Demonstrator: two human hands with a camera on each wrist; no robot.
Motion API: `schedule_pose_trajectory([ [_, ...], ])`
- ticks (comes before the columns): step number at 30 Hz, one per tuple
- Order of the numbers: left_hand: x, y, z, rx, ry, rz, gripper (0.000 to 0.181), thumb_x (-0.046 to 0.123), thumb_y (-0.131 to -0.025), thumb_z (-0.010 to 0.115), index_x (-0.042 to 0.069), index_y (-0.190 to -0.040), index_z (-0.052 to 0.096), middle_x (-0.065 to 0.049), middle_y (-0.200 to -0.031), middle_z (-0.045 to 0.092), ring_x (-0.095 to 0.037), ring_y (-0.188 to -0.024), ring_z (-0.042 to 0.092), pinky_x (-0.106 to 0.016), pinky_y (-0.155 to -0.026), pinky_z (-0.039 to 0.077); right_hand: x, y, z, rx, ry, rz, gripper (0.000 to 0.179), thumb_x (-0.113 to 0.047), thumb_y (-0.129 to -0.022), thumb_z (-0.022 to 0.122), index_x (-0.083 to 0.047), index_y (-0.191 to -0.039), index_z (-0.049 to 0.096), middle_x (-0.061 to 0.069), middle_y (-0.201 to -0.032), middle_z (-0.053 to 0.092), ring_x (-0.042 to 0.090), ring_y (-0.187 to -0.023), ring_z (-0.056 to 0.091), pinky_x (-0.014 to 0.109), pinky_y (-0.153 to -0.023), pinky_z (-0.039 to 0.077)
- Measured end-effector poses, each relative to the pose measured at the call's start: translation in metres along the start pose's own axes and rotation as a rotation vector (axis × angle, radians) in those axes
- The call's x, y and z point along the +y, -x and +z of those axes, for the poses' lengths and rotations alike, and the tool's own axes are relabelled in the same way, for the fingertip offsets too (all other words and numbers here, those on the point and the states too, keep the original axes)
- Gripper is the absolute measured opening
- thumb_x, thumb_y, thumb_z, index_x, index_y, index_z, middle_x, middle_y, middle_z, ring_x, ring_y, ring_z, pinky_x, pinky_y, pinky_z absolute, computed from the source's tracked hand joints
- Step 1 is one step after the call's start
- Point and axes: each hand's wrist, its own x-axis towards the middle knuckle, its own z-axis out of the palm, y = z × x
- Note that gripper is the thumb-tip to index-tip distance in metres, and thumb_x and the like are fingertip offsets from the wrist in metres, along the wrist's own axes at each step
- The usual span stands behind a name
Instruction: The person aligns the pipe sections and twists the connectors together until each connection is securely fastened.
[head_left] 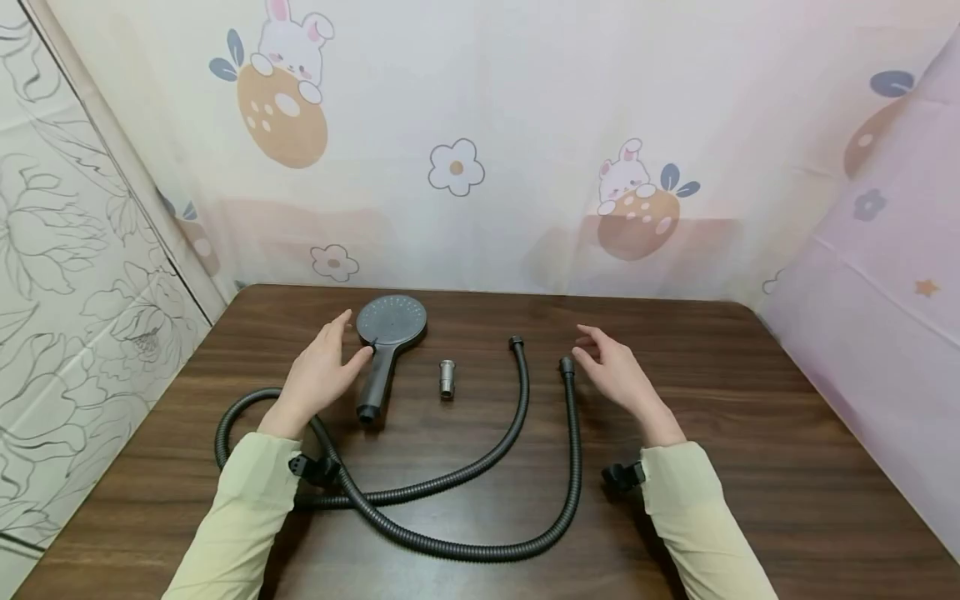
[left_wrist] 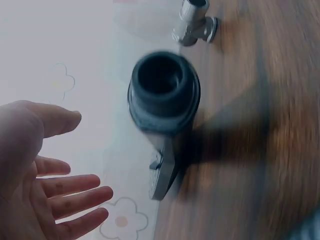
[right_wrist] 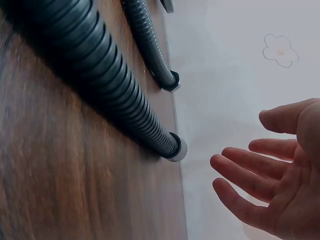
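Note:
A dark grey hand shower (head_left: 392, 321) lies face up, its handle pointing toward me. My left hand (head_left: 318, 373) hovers at its left with fingers spread, the thumb overlapping the handle's top in the head view. The handle's hollow end (left_wrist: 164, 107) faces the left wrist camera. To its right is a small silver metal fitting (head_left: 447, 379). A black ribbed hose (head_left: 480, 552) lies in a loop, both ends toward the back. My right hand (head_left: 618, 375) is just right of the nearer hose end (head_left: 566, 367), fingers loosely extended and holding nothing, as in the right wrist view (right_wrist: 270, 175).
Everything lies on a brown wood-grain table (head_left: 750, 417). A patterned curtain (head_left: 510, 108) hangs along its back edge, with a pink sheet (head_left: 885, 275) at the right and a flower-print panel (head_left: 82, 292) at the left. The hose crosses itself near the left forearm.

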Motion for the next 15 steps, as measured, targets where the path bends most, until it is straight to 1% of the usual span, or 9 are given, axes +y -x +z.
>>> schedule_pose_trajectory([
  [3,0.002,0.0,0.004,0.039,0.03,0.009,0.064,0.035,-0.093,0.048,0.004,-0.143,0.023,-0.022,-0.137,0.038,-0.038,-0.118,0.044,-0.055,-0.09,0.038,-0.002,-0.002,0.003,0.007,0.007,0.001,0.05,-0.029,-0.097,0.041,-0.004,-0.139,0.031,0.019,-0.125,0.051,0.033,-0.109,0.052,0.049,-0.086,0.043],
  [7,0.004,0.0,0.01,0.093,0.086,0.034,0.054,0.029,-0.093,0.049,0.003,-0.137,0.033,-0.019,-0.123,0.051,-0.032,-0.105,0.054,-0.049,-0.082,0.044,-0.003,-0.005,0.007,0.011,0.01,0.01,0.05,-0.028,-0.097,0.041,-0.001,-0.138,0.032,0.019,-0.123,0.053,0.032,-0.107,0.054,0.048,-0.086,0.044],
  [10,0.007,-0.001,0.013,0.127,0.115,0.046,0.048,0.028,-0.094,0.047,0.004,-0.135,0.038,-0.015,-0.117,0.055,-0.027,-0.098,0.058,-0.045,-0.077,0.047,-0.004,-0.007,0.01,0.021,0.003,0.029,0.051,-0.029,-0.097,0.042,-0.002,-0.139,0.031,0.018,-0.122,0.054,0.031,-0.106,0.055,0.047,-0.086,0.044],
  [13,0.01,-0.002,0.016,0.162,0.129,0.053,0.043,0.026,-0.094,0.047,0.005,-0.132,0.043,-0.012,-0.111,0.058,-0.025,-0.093,0.06,-0.042,-0.074,0.047,-0.006,-0.01,0.011,0.019,-0.016,0.043,0.052,-0.029,-0.097,0.042,-0.002,-0.139,0.03,0.017,-0.122,0.054,0.03,-0.106,0.055,0.046,-0.084,0.044],
  [15,0.012,-0.003,0.017,0.171,0.137,0.056,0.041,0.024,-0.094,0.048,0.006,-0.13,0.045,-0.011,-0.107,0.059,-0.024,-0.091,0.06,-0.041,-0.073,0.048,-0.008,-0.011,0.012,0.012,-0.03,0.054,0.051,-0.029,-0.097,0.042,-0.003,-0.139,0.03,0.017,-0.121,0.054,0.03,-0.105,0.055,0.045,-0.084,0.044],
])
